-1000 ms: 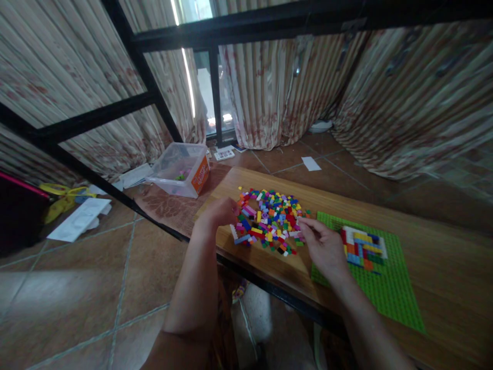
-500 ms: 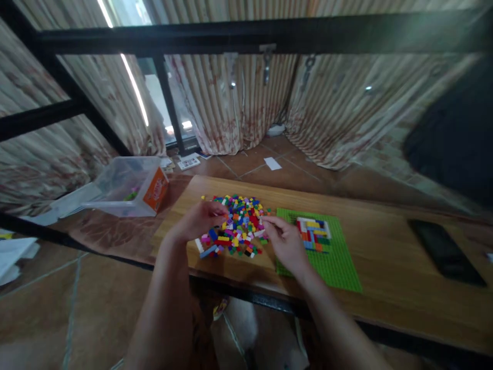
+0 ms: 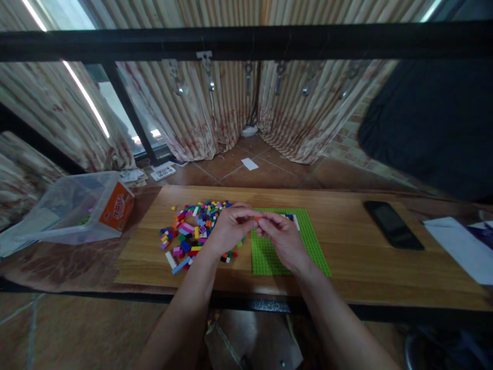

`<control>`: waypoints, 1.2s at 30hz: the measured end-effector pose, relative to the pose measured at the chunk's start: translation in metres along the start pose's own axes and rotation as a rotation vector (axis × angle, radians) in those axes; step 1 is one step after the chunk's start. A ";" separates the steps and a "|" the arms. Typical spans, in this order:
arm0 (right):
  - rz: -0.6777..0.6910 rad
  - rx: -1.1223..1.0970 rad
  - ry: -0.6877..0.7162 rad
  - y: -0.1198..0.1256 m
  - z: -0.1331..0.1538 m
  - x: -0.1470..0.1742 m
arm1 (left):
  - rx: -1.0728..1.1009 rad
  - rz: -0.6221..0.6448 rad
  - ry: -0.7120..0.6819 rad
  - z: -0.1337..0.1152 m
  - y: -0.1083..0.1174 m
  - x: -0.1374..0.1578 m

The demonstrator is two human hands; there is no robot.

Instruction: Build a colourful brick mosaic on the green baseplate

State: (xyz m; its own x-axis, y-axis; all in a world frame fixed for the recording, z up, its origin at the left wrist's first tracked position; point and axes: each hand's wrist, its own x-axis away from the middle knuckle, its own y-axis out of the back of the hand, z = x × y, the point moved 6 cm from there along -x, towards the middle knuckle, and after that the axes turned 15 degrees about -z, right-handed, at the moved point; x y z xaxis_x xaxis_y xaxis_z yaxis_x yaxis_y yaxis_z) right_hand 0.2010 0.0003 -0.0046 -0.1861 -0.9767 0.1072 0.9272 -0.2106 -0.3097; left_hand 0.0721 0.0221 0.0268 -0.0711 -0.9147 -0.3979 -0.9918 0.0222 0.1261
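Over the left edge of the green baseplate (image 3: 269,259), my two hands meet at the fingertips. A small orange toy brick (image 3: 257,219) shows between them. My left hand (image 3: 230,226) is closed, its thumb and fingers pinching at the brick. From the other side my right hand (image 3: 283,237) pinches it too, with curled fingers. Behind my right hand, a built block of bricks (image 3: 296,222) on the baseplate is mostly hidden. The pile of loose coloured bricks (image 3: 188,228) lies to the left, partly covered by my left hand and forearm.
A clear plastic box (image 3: 77,205) with an orange label stands left of the wooden board (image 3: 339,246). A black phone (image 3: 393,224) lies on the board's right part, with white paper (image 3: 458,246) beyond it. A dark metal bar (image 3: 246,43) crosses above.
Both hands have left the brick pile and come together over the baseplate, with an orange brick between their fingertips. The view has turned to the right.
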 end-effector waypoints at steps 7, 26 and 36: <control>0.018 0.183 0.124 0.028 0.013 -0.009 | -0.007 -0.025 0.065 0.004 -0.017 0.009; -0.138 0.930 0.547 0.102 0.024 -0.049 | -0.445 0.175 0.081 0.029 -0.031 0.020; -0.121 1.021 0.556 0.104 0.024 -0.049 | -0.448 0.161 0.072 0.031 -0.030 0.023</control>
State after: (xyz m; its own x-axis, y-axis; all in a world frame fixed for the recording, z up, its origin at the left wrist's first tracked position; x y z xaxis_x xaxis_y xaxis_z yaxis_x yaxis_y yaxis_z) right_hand 0.3143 0.0269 -0.0198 -0.1731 -0.8897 -0.4225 0.6773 -0.4190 0.6048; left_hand 0.0967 0.0124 -0.0143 -0.1970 -0.9399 -0.2789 -0.8243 0.0048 0.5661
